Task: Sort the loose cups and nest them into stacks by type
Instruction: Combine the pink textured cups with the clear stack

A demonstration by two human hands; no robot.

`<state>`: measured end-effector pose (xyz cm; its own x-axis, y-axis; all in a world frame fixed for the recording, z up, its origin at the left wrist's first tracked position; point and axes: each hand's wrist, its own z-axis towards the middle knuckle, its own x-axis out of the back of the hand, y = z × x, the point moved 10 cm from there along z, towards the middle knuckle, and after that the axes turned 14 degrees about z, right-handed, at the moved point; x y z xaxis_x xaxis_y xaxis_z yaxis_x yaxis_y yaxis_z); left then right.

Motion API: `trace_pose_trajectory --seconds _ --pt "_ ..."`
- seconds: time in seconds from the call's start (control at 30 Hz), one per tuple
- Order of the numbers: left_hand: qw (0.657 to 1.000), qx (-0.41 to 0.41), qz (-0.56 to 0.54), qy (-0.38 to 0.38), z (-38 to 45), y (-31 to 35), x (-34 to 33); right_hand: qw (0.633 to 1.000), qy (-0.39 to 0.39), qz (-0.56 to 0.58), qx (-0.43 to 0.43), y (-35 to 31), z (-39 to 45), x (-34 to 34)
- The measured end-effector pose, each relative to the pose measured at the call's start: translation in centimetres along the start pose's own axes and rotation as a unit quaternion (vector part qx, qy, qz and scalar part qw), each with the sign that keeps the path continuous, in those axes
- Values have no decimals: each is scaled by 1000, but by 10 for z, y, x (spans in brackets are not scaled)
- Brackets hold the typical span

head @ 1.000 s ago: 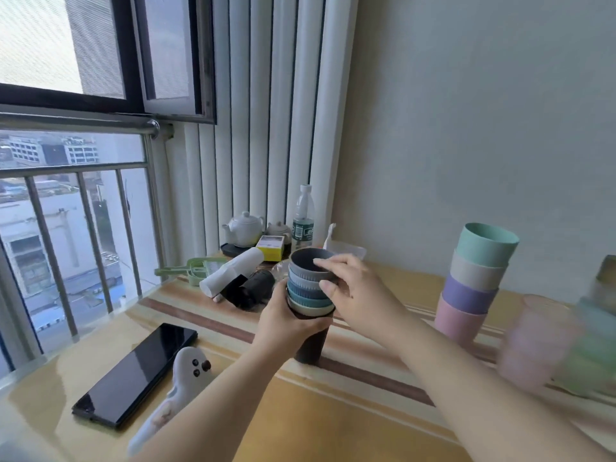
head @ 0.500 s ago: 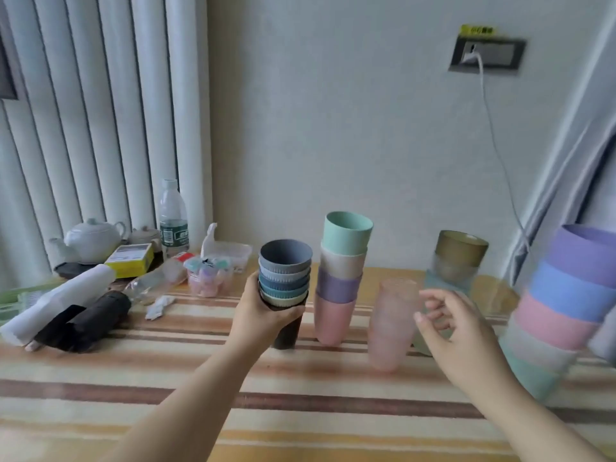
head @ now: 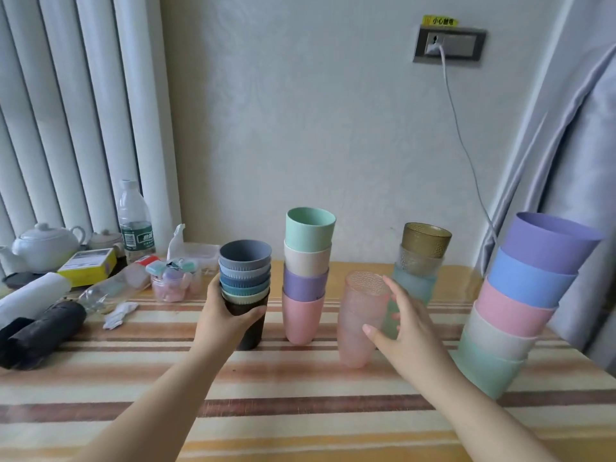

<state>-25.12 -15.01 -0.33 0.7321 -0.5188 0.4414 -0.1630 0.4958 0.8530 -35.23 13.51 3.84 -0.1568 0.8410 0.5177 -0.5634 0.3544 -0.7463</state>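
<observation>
My left hand [head: 226,315] grips a nested stack of ribbed cups [head: 245,261], grey on top and black at the bottom, standing on the striped table [head: 300,411]. Right of it stands a stack of smooth pastel cups [head: 306,271] with a mint one on top. My right hand [head: 406,325] wraps around a pink translucent textured cup [head: 356,315], thumb in front and fingers behind. Behind that cup stands a stack of translucent cups [head: 423,248] topped by an amber one. A leaning stack of large pastel cups [head: 526,301] is at the far right.
At back left sit a water bottle [head: 135,221], a white teapot [head: 46,243], a yellow box [head: 88,265], a jar of clips [head: 171,281] and black rolls [head: 40,331]. A grey curtain [head: 583,145] hangs at the right, with a cable [head: 463,145] running down the wall.
The view has swung right from the window. My right hand left the ribbed stack, reached right and closed around the pink translucent cup. My left hand keeps holding the ribbed stack.
</observation>
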Motion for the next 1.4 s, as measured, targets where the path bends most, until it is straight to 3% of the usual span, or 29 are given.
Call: trace_pose_trajectory --seconds 0.07,0.17,0.27,0.33,0.43,0.53,0.67,0.93,1.4 --pt "1000 9 15 19 -7 -3 4 999 23 -18 25 -6 0 4" --pt "987 11 87 132 -35 -3 25 984 134 -49 105 -27 -1 38" --pt "974 -100 99 176 -74 22 20 974 193 -39 115 -35 6 69" --pt "973 -183 90 108 -92 41 -7 981 163 -21 107 -35 10 68" --pt "972 -215 86 -38 -103 57 -61 996 48 5 81 -32 6 36" --pt "979 -162 63 -107 -101 59 -102 999 -27 11 40 -18 2 -1" --pt "983 -92 27 -157 -89 55 -138 1000 -4 15 16 -3 7 -15" --pt "976 -35 -56 -207 -71 63 -171 999 34 10 11 4 19 -12" --pt "982 -41 -62 -174 -74 64 -165 999 -6 33 25 4 15 -11"
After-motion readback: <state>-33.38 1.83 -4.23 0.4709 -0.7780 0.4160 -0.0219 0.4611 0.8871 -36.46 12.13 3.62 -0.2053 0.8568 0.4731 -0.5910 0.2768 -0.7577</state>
